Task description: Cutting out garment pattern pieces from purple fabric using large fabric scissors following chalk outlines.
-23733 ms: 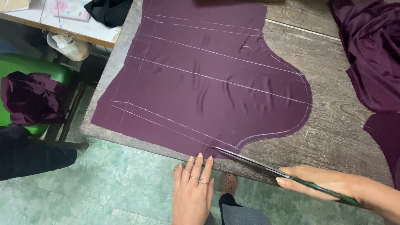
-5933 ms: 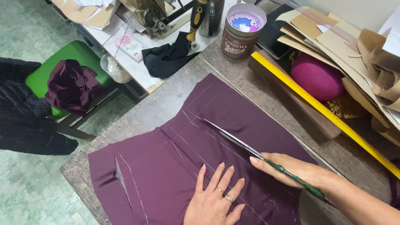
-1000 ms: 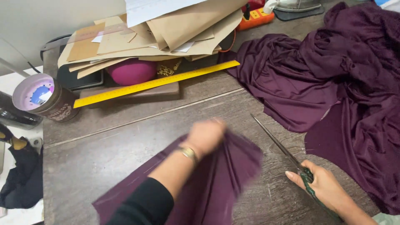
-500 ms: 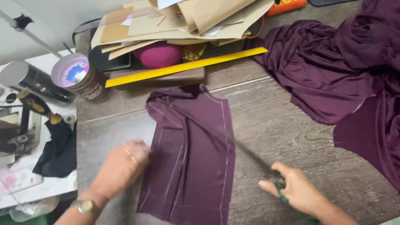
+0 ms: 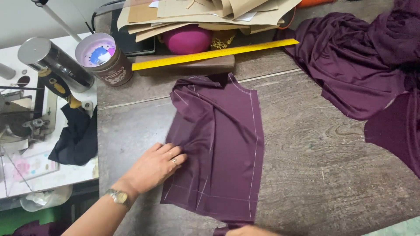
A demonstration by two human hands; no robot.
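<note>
A cut piece of dark purple cloth [image 5: 227,148] with white chalk lines lies partly folded on the wooden table [image 5: 315,148]. My left hand [image 5: 155,167], with a ring and a wristwatch, lies palm down at the cloth's left edge. Its fingers curl onto the fabric, which bunches there. Only a sliver of my right hand [image 5: 250,230] shows at the bottom edge, just below the cloth's lower hem. Whatever it holds is out of view.
A large heap of the same purple fabric [image 5: 363,57] fills the right side. At the back lie a yellow ruler [image 5: 214,54], a pink ball-shaped thing [image 5: 187,39], stacked brown paper patterns [image 5: 197,13] and a round tin [image 5: 105,59]. A sewing machine [image 5: 39,100] and black cloth [image 5: 78,135] are at the left.
The view has shifted left. My left hand has slid onto the cloth's left edge. My right hand and the scissors have dropped almost out of the frame at the bottom.
</note>
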